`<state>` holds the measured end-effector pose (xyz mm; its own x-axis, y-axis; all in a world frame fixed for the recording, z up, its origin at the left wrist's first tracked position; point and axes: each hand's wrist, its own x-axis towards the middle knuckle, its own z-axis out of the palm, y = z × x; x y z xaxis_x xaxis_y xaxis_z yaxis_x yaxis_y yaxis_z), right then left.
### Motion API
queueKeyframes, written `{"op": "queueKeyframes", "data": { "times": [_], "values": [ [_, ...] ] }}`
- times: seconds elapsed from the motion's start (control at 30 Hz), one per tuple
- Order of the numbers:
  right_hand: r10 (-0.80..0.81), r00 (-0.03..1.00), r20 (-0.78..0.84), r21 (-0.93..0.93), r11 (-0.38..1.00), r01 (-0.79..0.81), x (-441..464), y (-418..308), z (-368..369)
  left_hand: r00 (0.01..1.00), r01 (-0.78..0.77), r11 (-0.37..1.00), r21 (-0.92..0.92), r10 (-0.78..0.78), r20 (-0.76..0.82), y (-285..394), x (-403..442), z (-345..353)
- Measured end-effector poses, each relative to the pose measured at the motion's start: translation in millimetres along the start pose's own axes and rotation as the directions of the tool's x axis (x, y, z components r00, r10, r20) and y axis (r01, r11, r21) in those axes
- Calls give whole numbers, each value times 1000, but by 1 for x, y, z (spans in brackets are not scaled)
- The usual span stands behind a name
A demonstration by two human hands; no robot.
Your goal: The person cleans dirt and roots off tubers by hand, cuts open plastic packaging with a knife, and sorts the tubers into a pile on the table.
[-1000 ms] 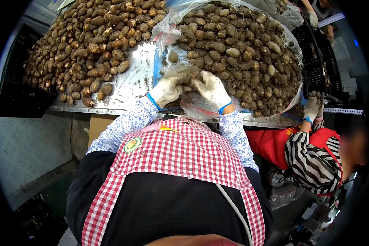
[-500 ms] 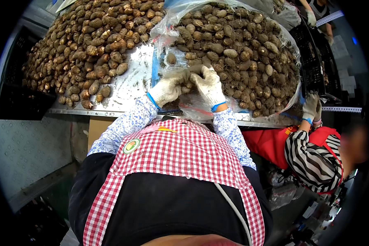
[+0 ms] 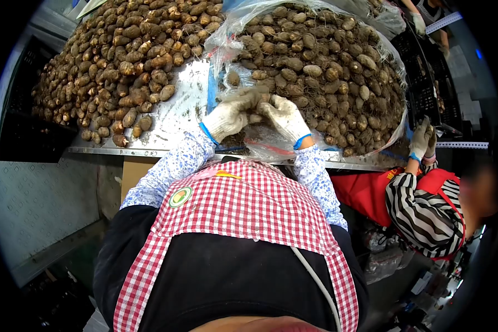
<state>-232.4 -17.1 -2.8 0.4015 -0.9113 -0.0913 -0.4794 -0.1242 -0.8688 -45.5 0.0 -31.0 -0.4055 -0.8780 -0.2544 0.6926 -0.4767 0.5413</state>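
Observation:
My left hand [image 3: 229, 116], in a dirty white knit glove, is closed around something I cannot make out, perhaps hidden by the fingers. Close beside it, my right hand [image 3: 284, 116] has its gloved fingers bent inward, meeting the left fingertips. What lies between them is too small and covered to name. Both hands are over the metal table [image 3: 185, 105] near its front edge. Behind and right of them, brown hairy tubers [image 3: 326, 77] are heaped on clear plastic sheeting [image 3: 221, 41]. A second heap of cleaner tubers [image 3: 116, 66] spreads over the table's left side.
Black crates stand at the left end [image 3: 33, 135] and the right end [image 3: 420, 72] of the table. A co-worker in a striped top and red apron [image 3: 365, 193] is at the right, gloved hands at the table edge. Another person's gloved hand shows at the upper right.
My right hand shifted slightly left and back, its fingers now pressed lower near the left hand. The co-worker's gloved hands at the right moved a little.

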Motion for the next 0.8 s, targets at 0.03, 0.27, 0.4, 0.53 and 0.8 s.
{"op": "queueKeyframes", "data": {
  "times": [0.03, 0.27, 0.4, 0.53, 0.8],
  "values": [
    [11, 999, 37, 104, 994, -14, 0, 1, 0, 998, -1, 999, 42, -1, 63, 7, -5, 4],
    [21, 1000, 11, 157, 987, -22, -4, 2, 11, 999, 54, 998, 10, -54, 5, -2, 1, -26],
    [-194, 978, -70, -409, 900, 149, 3, 6, 8, 971, 166, 919, -358, -216, -103, -16, 11, -28],
    [-308, 950, -50, -577, 785, 224, -4, 1, 7, 962, 224, 842, -490, -271, -26, -20, 10, -33],
    [-300, 932, -203, -520, 840, 156, -23, -2, 2, 942, -132, 981, -143, 79, -326, 32, 6, 25]
  ]
}}
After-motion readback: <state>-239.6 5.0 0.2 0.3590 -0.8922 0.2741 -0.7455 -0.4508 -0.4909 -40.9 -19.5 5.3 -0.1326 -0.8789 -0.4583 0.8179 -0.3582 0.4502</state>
